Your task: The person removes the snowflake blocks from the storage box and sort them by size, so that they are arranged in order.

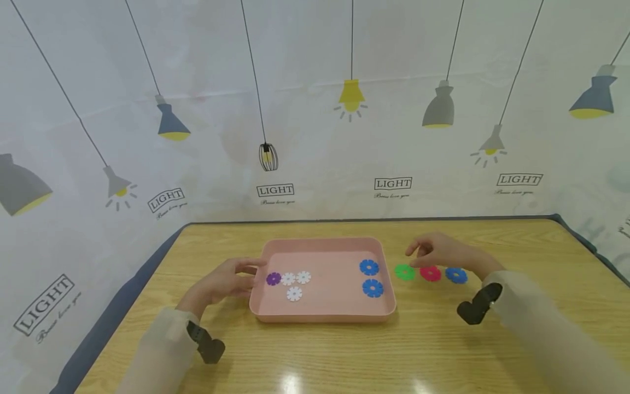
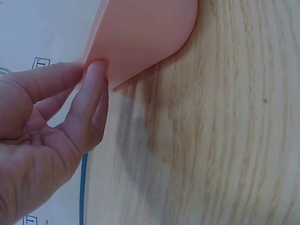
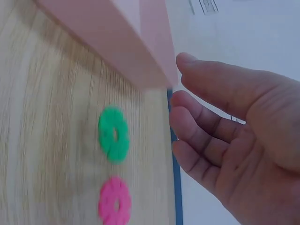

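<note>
A pink tray (image 1: 325, 316) lies on the table, with its left wall pinched at the rim by my left hand (image 1: 227, 282). In the left wrist view, the fingers of the left hand (image 2: 51, 122) meet the tray's wall (image 2: 145, 37). Inside the tray are a purple notched disc (image 1: 273, 279), several white ones (image 1: 294, 294) at the left and two blue ones (image 1: 372, 288) at the right. My right hand (image 1: 440, 253), fingers loosely bent and holding nothing, hovers near a green notched disc (image 1: 404, 272). The right wrist view shows a gap between that disc (image 3: 107, 136) and the fingers.
Right of the tray, a red-pink disc (image 1: 430, 273) and a blue disc (image 1: 456, 275) continue the row from the green one. The wooden table (image 1: 334, 355) ends at a white backdrop (image 1: 315, 202) printed with lamps.
</note>
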Motion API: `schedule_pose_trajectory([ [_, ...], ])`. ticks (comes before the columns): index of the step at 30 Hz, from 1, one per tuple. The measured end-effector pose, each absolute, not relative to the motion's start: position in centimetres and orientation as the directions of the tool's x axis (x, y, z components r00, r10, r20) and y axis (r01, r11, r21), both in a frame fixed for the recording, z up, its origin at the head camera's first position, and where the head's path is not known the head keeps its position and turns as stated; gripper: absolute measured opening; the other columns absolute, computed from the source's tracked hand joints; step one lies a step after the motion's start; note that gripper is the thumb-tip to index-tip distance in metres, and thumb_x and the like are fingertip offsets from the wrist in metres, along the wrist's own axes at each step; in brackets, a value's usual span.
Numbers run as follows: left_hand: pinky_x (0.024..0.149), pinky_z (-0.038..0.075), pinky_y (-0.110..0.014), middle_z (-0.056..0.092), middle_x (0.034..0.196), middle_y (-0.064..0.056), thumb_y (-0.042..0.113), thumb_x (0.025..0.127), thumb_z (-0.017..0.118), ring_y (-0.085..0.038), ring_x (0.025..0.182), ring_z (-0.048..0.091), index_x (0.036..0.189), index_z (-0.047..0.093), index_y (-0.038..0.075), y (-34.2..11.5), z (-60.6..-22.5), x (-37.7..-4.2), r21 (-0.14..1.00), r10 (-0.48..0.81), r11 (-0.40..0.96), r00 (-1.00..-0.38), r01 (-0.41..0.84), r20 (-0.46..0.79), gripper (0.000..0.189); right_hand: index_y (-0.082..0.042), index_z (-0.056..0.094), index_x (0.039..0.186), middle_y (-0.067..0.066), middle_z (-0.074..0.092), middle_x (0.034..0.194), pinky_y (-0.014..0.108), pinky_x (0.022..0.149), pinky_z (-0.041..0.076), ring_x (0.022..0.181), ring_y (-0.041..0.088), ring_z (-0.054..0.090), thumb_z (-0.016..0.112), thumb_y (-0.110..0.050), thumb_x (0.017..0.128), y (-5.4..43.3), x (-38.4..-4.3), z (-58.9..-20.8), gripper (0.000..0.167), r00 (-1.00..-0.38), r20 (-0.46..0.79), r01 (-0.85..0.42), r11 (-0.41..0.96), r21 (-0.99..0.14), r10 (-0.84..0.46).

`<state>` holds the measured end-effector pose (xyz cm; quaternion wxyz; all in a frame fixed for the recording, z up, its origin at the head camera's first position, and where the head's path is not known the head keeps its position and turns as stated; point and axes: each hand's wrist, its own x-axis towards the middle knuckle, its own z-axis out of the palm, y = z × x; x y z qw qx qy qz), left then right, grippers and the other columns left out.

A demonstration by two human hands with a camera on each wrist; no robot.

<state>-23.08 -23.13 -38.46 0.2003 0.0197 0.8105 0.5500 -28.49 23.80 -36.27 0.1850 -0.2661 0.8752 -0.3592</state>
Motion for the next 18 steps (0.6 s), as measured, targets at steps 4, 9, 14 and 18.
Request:
schedule_pose_trajectory([
  [4, 0.079, 0.052, -0.036, 0.043, 0.131, -0.023, -0.002, 0.089, 0.054, -0.026, 0.099, 0.058, 0.133, 0.047, 0.004, -23.2, -38.5, -23.1, 0.898, 0.25, 0.398, -0.92, -0.187, -0.302, 0.045, 0.001, 0.061, 0.103, 0.005, 0.06, 0.074, 0.031, 0.062, 0.048, 0.067, 0.026, 0.055, 0.067, -0.017, 0.084, 20.2, -28.2, -35.3, 0.027, -0.736, -0.115, -0.403, 0.568, -0.718, -0.668],
  [9, 0.079, 0.052, -0.037, 0.042, 0.131, -0.023, -0.002, 0.089, 0.054, -0.025, 0.098, 0.058, 0.133, 0.046, 0.005, -23.2, -38.6, -23.2, 0.9, 0.253, 0.394, -0.919, -0.187, -0.302, 0.046, 0.0, 0.063, 0.098, 0.002, 0.06, 0.076, 0.027, 0.064, 0.048, 0.071, 0.018, 0.055, 0.069, -0.013, 0.082, 16.7, -28.3, -34.5, 0.022, -0.66, -0.145, -0.456, 0.546, -0.703, -0.737],
  [14, 0.079, 0.052, -0.036, 0.042, 0.132, -0.023, -0.002, 0.088, 0.054, -0.025, 0.099, 0.058, 0.134, 0.046, 0.005, -23.3, -38.5, -23.2, 0.898, 0.252, 0.397, -0.919, -0.189, -0.304, 0.046, 0.002, 0.065, 0.091, 0.004, 0.061, 0.08, 0.025, 0.065, 0.047, 0.072, 0.013, 0.053, 0.072, -0.006, 0.077, 14.2, -29.1, -34.2, 0.017, -0.582, -0.211, -0.508, 0.554, -0.66, -0.786],
  [18, 0.079, 0.052, -0.035, 0.042, 0.132, -0.024, -0.002, 0.088, 0.054, -0.025, 0.099, 0.058, 0.134, 0.046, 0.005, -23.3, -38.6, -23.2, 0.899, 0.258, 0.398, -0.918, -0.183, -0.302, 0.047, -0.003, 0.065, 0.087, 0.005, 0.062, 0.081, 0.023, 0.065, 0.047, 0.072, 0.01, 0.052, 0.075, -0.002, 0.073, 12.7, -29.7, -34.5, 0.017, -0.548, -0.328, -0.53, 0.623, -0.575, -0.769],
])
